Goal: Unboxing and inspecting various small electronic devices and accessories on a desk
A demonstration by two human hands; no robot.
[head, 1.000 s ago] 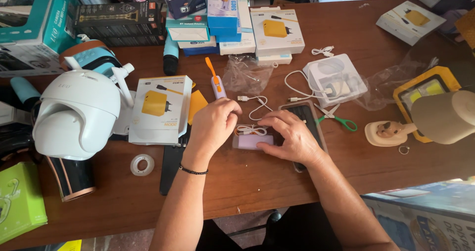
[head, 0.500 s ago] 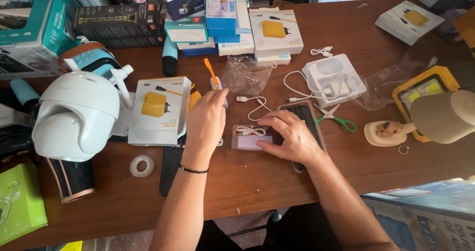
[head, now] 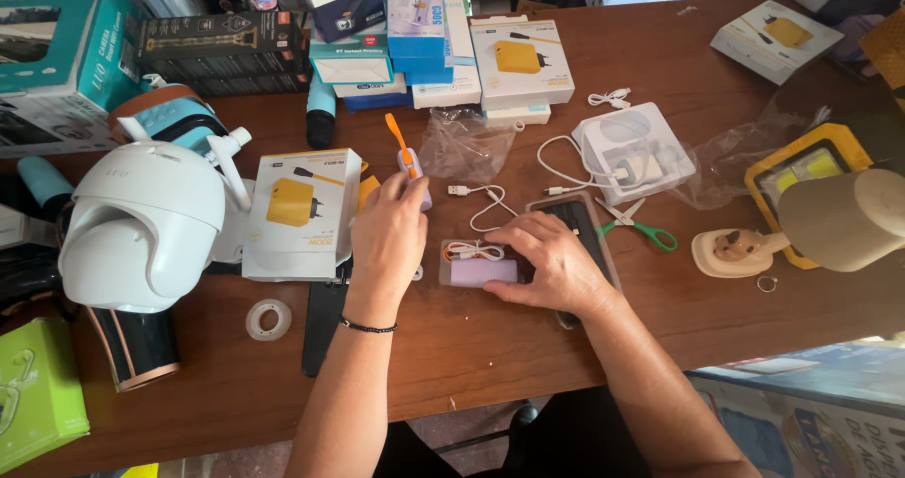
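Observation:
My left hand (head: 388,238) reaches forward over the brown table (head: 528,346) and closes its fingers on a small lilac gadget with an orange blade (head: 407,156). My right hand (head: 551,259) lies flat on a clear tray holding a lilac power bank (head: 483,271) and a coiled white cable (head: 471,250). Under the right hand's far side lies a dark phone (head: 577,222). A white cable with a plug (head: 479,198) runs just beyond the tray.
A white dome camera (head: 141,222) stands at left beside a white box picturing a yellow charger (head: 300,212). Green-handled scissors (head: 641,225), an open charger tray (head: 633,153), empty plastic bags (head: 462,143), stacked boxes (head: 415,35), a tape roll (head: 268,319) and a beige lamp (head: 830,222) surround the hands.
My left hand has left the lilac power bank tray and moved forward to the orange-bladed gadget, closing on it. The right hand stays on the tray.

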